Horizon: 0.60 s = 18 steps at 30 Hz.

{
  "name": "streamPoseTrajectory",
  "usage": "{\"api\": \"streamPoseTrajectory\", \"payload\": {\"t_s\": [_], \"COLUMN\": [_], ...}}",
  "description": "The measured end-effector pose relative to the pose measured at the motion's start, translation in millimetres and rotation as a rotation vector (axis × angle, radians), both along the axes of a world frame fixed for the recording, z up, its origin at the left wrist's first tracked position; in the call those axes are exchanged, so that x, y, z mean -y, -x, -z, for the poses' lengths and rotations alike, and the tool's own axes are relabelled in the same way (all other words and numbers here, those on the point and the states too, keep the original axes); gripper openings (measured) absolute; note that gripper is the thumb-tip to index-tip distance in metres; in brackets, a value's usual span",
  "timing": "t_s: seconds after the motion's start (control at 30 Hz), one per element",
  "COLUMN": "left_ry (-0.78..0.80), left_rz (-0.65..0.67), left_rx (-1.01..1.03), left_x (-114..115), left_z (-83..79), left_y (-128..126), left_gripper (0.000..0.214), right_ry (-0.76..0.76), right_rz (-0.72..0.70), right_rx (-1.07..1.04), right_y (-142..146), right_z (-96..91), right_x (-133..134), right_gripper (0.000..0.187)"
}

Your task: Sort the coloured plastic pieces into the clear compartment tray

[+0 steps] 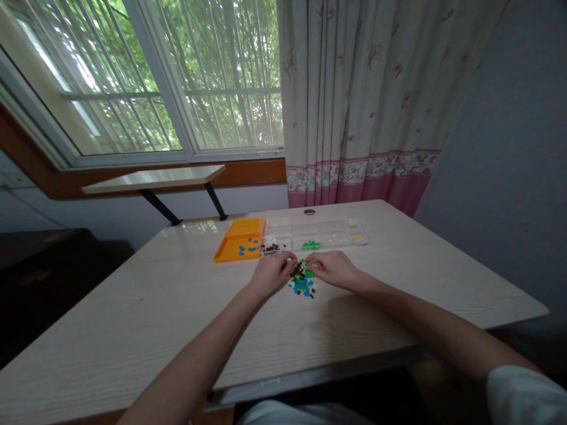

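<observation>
A small loose pile of blue, green, brown and pale pieces (302, 287) lies on the table in front of me. My left hand (271, 274) is at the pile's left edge, thumb and fingers drawn together. On the opposite side my right hand (335, 270) pinches close to the top of the pile. Whatever either hand holds is too small to make out. Just beyond stands an orange tray (218, 258) with several blue pieces (251, 248) in it. Beside it, clear plastic trays (325, 226) hold brown pieces (271, 248), green pieces (312, 245) and a few yellow pieces (357, 238).
The pale wooden table (146, 319) reaches to the window wall. A raised shelf (159, 177) on dark legs stands at its back left. A dark round disc (309, 212) sits near the far edge, below a patterned curtain (354, 118).
</observation>
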<state>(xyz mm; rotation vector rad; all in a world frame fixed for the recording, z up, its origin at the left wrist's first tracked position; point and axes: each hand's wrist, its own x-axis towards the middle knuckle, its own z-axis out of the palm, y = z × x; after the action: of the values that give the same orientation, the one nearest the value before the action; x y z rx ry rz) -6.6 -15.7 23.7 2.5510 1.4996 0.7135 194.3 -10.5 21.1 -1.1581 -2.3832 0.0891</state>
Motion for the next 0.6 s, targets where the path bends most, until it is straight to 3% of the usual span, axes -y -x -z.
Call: {"api": "streamPoseTrajectory", "payload": {"t_s": [0.23,0.6], "left_ry": [-0.02,-0.016], "left_rz": [0.077,0.083], "left_rx": [0.073,0.06], "left_x": [9.3,9.9], "left_z": [-0.5,-3.0], "left_y": [-8.6,-7.9], "left_gripper": [0.024,0.024], "right_ry": [0.018,-0.028], "right_rz": [-0.033,-0.058], "right_rx": [-0.116,-0.17], "right_y": [1.6,0.0], "right_z": [6.7,8.6], "right_x": [-0.9,-2.2], "right_gripper": [0.019,0.018]}}
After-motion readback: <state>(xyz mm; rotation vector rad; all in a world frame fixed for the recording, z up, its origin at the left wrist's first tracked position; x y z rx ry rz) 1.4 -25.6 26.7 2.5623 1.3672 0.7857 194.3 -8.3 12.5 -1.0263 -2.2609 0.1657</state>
